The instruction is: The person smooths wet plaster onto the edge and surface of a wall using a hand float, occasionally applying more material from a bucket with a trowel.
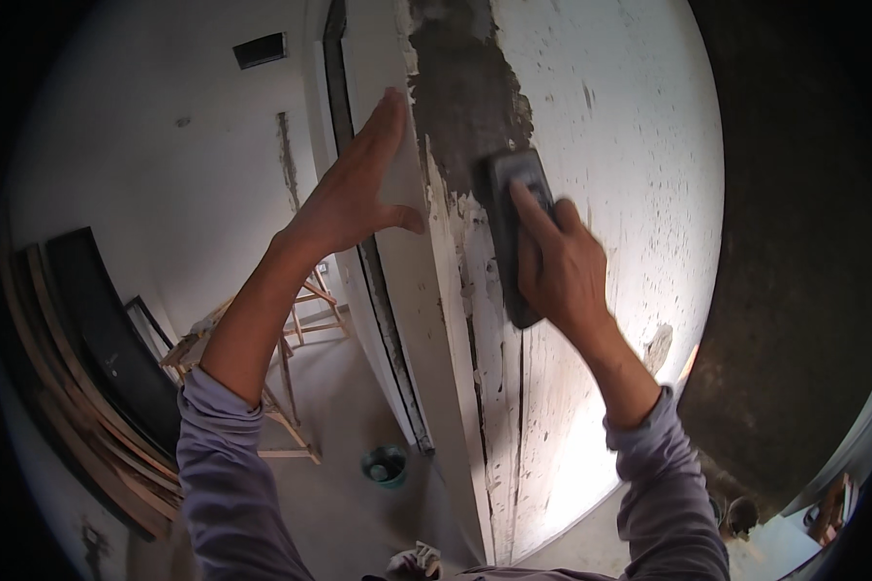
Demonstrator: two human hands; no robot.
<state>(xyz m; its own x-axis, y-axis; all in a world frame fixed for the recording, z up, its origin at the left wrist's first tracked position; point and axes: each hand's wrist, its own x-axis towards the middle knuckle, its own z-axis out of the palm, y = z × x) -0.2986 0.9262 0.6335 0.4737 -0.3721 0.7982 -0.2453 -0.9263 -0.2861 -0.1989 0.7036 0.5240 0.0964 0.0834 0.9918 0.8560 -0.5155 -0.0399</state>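
Note:
My right hand [567, 261] grips a dark plastering float [507, 257], held flat against the face of the wall with its long side nearly upright. Above it, a rough-edged strip of dark grey mortar [465, 87] runs up beside the wall's corner. Bare, chipped patches and dark cracks show lower down on the corner strip [489, 387]. My left hand [354, 194] is open, thumb and fingers apart, by the pale side face [397, 320] of the wall end; its fingertips appear to rest on that face.
A dark green bucket [385, 467] stands on the floor below left. Behind it is a wooden trestle [286, 387]. Long boards [77, 387] and a dark door panel [107, 324] lean at the left. The speckled white wall [630, 174] extends right.

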